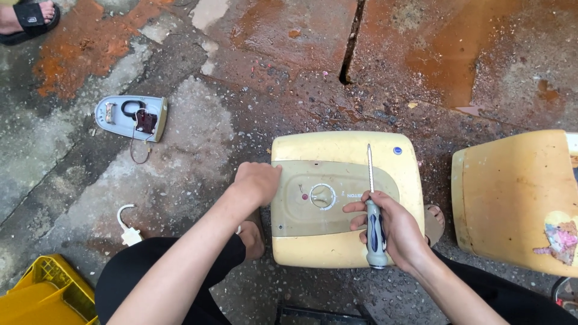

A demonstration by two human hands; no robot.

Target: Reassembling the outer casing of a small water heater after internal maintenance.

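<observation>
While both hands work at the heater, entries run:
Heater (337, 150): yellowed box, flat on wet floor (198, 138).
Left hand (257, 182): curled shut, gripping heater's left edge.
Right hand (394, 229): closed round screwdriver (374, 210), blade over heater's panel.

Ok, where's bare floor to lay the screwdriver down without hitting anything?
Widest bare patch: wet concrete between the grey base plate and the yellowed heater. A narrower strip lies between the heater and the second yellow casing. It is crowded near the knees: white plug, yellow crate. The right hand holds the screwdriver.
</observation>
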